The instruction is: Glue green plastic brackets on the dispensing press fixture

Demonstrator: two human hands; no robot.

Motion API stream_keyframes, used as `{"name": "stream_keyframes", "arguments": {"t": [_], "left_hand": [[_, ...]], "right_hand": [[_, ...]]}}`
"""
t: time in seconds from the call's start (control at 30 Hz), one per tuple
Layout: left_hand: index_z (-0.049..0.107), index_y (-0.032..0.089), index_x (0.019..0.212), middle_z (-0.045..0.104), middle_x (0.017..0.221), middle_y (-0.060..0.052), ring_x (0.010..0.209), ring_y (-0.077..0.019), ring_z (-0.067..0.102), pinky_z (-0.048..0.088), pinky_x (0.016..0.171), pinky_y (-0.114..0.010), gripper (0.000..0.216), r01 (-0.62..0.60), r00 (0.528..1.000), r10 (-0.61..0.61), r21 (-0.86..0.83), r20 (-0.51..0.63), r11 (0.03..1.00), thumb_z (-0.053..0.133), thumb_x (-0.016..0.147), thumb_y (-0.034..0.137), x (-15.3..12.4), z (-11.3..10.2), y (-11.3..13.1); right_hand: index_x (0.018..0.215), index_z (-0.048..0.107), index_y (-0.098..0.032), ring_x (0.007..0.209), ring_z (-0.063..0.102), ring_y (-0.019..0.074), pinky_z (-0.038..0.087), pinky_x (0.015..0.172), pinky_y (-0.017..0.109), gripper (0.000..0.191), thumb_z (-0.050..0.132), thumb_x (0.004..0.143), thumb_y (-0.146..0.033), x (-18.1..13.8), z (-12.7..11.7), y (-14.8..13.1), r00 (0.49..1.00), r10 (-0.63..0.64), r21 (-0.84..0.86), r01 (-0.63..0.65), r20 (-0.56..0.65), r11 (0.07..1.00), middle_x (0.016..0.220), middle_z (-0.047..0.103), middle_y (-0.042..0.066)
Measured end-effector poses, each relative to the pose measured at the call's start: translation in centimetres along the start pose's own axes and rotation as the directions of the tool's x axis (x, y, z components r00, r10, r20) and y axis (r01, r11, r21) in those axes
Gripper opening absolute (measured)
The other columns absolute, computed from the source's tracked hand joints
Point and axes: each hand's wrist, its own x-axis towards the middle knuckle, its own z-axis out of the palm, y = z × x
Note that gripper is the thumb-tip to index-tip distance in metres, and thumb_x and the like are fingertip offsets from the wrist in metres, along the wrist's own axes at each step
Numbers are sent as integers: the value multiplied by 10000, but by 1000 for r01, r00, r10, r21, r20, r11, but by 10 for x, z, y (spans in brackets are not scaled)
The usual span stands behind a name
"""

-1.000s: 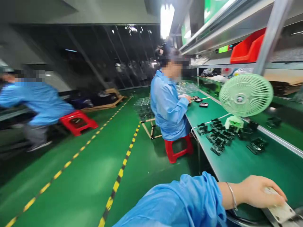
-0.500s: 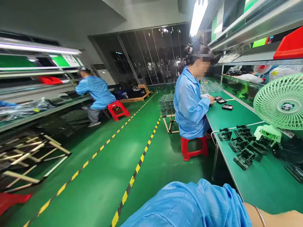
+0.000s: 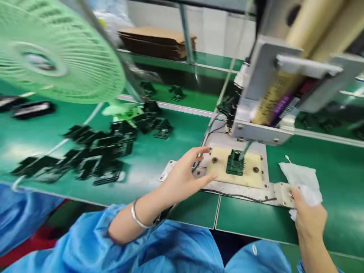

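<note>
Bench [image 3: 184,129]: the green surface is stretching across the view, and flat cardboard [image 3: 153,40] is lying stacked behind it.
Fan [image 3: 91,64]: it is standing at the upper left, its pale green cage blurring somewhat.
Dark parts [image 3: 85,151]: they are lying in a loose cluster in front of the fan's base.
Circuit part [image 3: 234,163]: it is sitting on the cream plate [image 3: 247,180], between the plate's two dark round fittings.
Press [image 3: 264,131]: its metal frame is standing above, and a slim rod [image 3: 245,149] is pointing down at the part; whether they are touching, I cannot tell.
Left hand [image 3: 184,174]: it is grasping nothing, thumb and fingers spreading apart at the cream plate's left edge.
Right hand [image 3: 311,216]: its thumb is resting at the button [image 3: 291,194] on a metal block [image 3: 283,193]; the other fingers are mostly hiding, so I cannot tell their grip.
White cloth [image 3: 303,178]: it is lying crumpled just beyond the right hand.
</note>
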Motion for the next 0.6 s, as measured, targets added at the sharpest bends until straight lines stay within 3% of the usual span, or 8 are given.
{"name": "stream_keyframes", "arguments": {"t": [0.1,0.17,0.37,0.6], "left_hand": [[377,165,1417,432,1436,-170,1149,-337,561,471,1013,-529,947,160,942,-142,-37,305,986,834,663,512,29,22,14],[399,153,1408,496,1378,-164,1150,-345,562,438,1045,-553,941,198,903,-168,-34,396,980,837,653,502,45,35,16],[571,113,1191,630,1205,-116,1112,-273,600,457,1066,-436,624,324,873,-156,-310,463,894,835,695,384,60,43,23],[658,120,1003,676,1034,-110,1004,-292,632,538,907,-400,533,451,765,-268,-190,586,872,716,790,605,42,27,41]], "right_hand": [[979,732,-98,1017,661,375,503,914,484,654,799,608,-632,-4,6,2,999,-29,105,24,46,994,989,733,157],[995,731,-84,990,670,361,511,902,476,653,803,623,-616,-6,11,-2,997,-66,136,58,51,989,984,733,162],[984,743,-104,939,681,325,532,859,446,577,807,654,-574,-10,9,-10,995,-83,198,69,62,978,967,737,139],[969,750,-110,978,673,352,550,825,446,592,822,620,-582,-13,7,-14,999,-26,162,19,42,987,977,735,138]]}}
